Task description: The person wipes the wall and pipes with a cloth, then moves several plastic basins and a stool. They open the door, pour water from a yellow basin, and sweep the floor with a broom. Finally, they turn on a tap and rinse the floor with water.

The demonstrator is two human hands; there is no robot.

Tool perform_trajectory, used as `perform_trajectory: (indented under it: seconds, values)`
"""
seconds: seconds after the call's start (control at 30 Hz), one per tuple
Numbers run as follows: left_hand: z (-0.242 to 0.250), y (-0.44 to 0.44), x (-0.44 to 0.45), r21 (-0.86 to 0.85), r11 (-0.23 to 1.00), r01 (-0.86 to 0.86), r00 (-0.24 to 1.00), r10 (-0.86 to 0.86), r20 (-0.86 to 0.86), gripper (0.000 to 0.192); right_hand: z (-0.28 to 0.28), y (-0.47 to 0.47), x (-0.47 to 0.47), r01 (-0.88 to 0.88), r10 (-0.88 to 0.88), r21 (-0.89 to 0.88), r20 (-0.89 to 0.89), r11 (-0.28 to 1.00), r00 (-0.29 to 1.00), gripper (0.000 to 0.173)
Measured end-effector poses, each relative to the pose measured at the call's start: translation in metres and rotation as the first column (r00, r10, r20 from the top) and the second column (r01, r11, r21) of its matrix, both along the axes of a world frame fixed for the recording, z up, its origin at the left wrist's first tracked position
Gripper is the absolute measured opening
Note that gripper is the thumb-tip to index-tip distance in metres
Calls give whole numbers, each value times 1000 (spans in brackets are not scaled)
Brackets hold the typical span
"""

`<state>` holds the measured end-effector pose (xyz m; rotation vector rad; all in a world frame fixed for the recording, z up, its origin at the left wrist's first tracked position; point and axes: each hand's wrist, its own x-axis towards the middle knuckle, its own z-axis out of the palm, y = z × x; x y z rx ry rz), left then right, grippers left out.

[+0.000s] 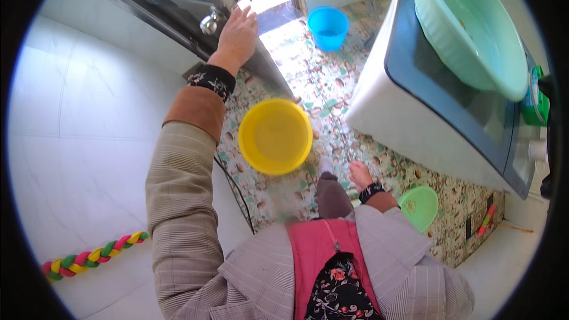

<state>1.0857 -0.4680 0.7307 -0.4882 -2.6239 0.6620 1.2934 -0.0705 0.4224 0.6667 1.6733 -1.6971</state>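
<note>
My left hand [236, 38] reaches up to the edge of a dark-framed door [266, 64], its extended fingers beside the two shiny metal knobs [212, 21]. It appears to touch the door edge, with no loose object in it. Below that arm, a round yellow plastic basin [275, 137] stands on the pebble-patterned floor [329, 98]. My right hand [361, 174] hangs low beside my leg, fingers partly curled. Whether anything is inside it is hidden. Behind its sleeve lies a light green plastic basin [419, 206] on the floor.
A blue plastic bucket [328, 31] stands by the bright doorway. On the right, a washing machine [400, 120] carries a large pale green basin [471, 31]; a green container [535, 102] sits behind it. A black cable [240, 195] runs along the floor. A braided multicolour rope [93, 255] hangs left.
</note>
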Motion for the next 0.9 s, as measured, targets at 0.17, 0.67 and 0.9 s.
perform_trajectory:
  seconds: [0.17,0.67,0.9]
  values:
    - [-2,-23,-36,-283,925,-254,963,269,14,36,-1,-2,-34,-27,24,68,42,997,999,6]
    - [-7,-40,-22,-302,922,-241,969,248,-17,30,12,-43,-46,-105,96,72,124,992,988,19]
    - [-8,-41,-17,-179,962,-206,978,202,-42,34,1,-51,-49,-124,123,3,91,992,988,15]
